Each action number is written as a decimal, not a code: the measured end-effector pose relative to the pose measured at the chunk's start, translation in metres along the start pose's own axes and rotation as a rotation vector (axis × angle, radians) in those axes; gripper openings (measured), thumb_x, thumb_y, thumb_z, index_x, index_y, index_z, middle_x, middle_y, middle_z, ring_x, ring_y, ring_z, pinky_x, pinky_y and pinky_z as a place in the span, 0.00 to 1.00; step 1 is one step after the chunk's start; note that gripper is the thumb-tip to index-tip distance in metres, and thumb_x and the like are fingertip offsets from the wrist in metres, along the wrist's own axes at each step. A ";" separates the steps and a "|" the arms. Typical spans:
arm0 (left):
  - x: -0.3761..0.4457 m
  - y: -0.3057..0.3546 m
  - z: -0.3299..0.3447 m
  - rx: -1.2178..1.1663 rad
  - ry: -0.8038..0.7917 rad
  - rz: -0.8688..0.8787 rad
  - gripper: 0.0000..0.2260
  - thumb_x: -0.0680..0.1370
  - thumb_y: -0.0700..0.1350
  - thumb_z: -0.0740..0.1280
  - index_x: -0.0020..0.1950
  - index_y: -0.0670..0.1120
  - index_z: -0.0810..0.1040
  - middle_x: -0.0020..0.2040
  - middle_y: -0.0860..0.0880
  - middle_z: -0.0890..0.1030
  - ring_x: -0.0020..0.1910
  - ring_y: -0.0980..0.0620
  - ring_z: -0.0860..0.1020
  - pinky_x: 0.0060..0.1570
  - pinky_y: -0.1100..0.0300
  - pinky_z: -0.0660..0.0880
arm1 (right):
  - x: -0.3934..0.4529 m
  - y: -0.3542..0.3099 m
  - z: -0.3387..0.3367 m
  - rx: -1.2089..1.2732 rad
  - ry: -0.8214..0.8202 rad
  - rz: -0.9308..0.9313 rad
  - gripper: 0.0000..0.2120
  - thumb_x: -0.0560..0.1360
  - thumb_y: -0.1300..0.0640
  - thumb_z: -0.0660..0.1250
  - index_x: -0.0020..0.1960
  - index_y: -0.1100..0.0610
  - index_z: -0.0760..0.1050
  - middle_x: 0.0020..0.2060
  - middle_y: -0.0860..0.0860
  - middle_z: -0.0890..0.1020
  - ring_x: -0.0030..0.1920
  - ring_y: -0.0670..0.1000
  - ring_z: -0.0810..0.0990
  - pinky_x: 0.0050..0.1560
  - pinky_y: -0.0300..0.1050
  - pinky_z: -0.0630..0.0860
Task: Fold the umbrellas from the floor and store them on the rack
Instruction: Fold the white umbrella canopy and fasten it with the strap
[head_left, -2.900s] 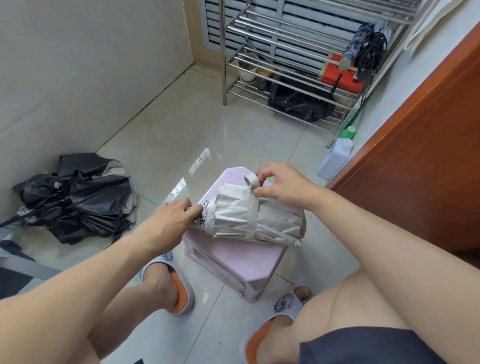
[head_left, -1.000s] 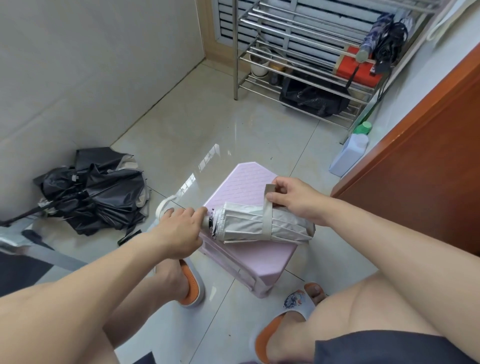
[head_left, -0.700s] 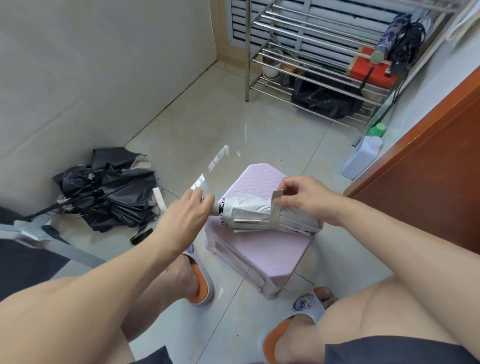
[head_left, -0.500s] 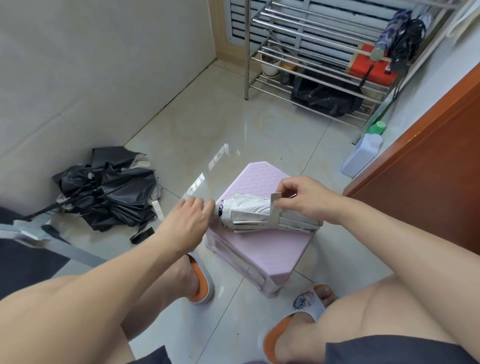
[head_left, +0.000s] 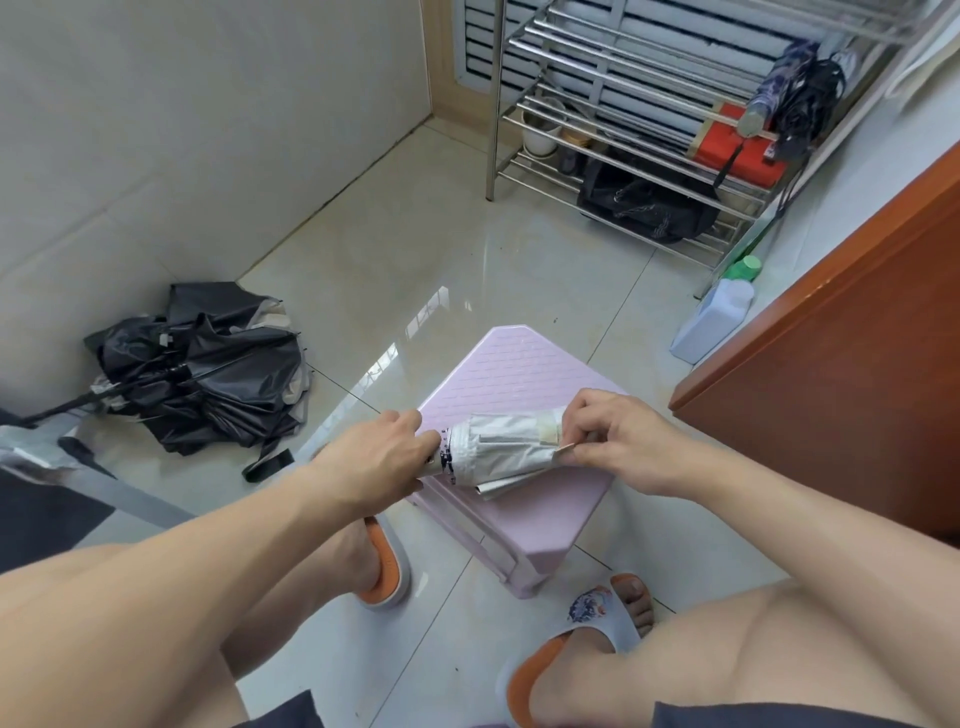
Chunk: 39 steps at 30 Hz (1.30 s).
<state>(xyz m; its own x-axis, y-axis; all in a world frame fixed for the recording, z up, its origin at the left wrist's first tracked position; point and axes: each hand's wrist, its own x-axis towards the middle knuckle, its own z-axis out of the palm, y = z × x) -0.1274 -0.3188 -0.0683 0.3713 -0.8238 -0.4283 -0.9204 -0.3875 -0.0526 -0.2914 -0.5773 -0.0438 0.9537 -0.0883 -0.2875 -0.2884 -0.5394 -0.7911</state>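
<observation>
A folded silver-grey umbrella (head_left: 501, 449) lies across a pink plastic stool (head_left: 519, 364). My left hand (head_left: 379, 454) grips its handle end at the left. My right hand (head_left: 618, 441) pinches the closing strap against the rolled canopy at the right end. A black umbrella (head_left: 202, 374) lies crumpled and unfolded on the floor by the left wall. The steel rack (head_left: 623, 104) stands at the back, with two folded umbrellas (head_left: 800, 88) on an upper shelf at its right end.
A red box (head_left: 737, 150) and a black bag (head_left: 644, 208) sit on the rack's shelves. A white bottle with a green cap (head_left: 717, 317) stands by a brown wooden door (head_left: 857, 364). My feet in slippers flank the stool. Bare tiled floor lies between stool and rack.
The canopy has been rolled tighter. My right hand brought the strap down from upright and now presses it flat on the roll's right end. The left hand stays on the handle end.
</observation>
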 end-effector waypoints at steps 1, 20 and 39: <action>-0.001 0.003 0.001 -0.011 -0.007 0.008 0.16 0.80 0.54 0.68 0.61 0.46 0.69 0.53 0.47 0.70 0.54 0.44 0.75 0.42 0.52 0.69 | -0.002 0.001 0.003 -0.009 0.008 0.002 0.15 0.72 0.60 0.77 0.34 0.43 0.78 0.43 0.44 0.76 0.43 0.41 0.75 0.49 0.37 0.68; -0.001 0.006 -0.003 -0.080 0.022 -0.024 0.16 0.78 0.55 0.70 0.60 0.49 0.71 0.47 0.51 0.64 0.52 0.44 0.76 0.45 0.49 0.75 | 0.025 -0.004 0.014 -0.110 0.313 0.278 0.11 0.69 0.55 0.79 0.34 0.45 0.78 0.35 0.44 0.78 0.39 0.46 0.75 0.44 0.43 0.72; 0.001 0.003 0.000 -0.082 0.015 -0.024 0.17 0.78 0.56 0.71 0.59 0.50 0.71 0.46 0.51 0.64 0.50 0.44 0.75 0.42 0.52 0.70 | 0.037 -0.005 0.020 -0.162 0.327 0.433 0.08 0.70 0.49 0.78 0.36 0.46 0.79 0.33 0.42 0.80 0.42 0.49 0.80 0.49 0.50 0.80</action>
<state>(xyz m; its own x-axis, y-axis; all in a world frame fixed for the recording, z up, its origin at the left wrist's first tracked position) -0.1300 -0.3208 -0.0692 0.3956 -0.8199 -0.4138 -0.8983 -0.4393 0.0115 -0.2567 -0.5608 -0.0615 0.7356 -0.5710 -0.3644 -0.6668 -0.5157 -0.5380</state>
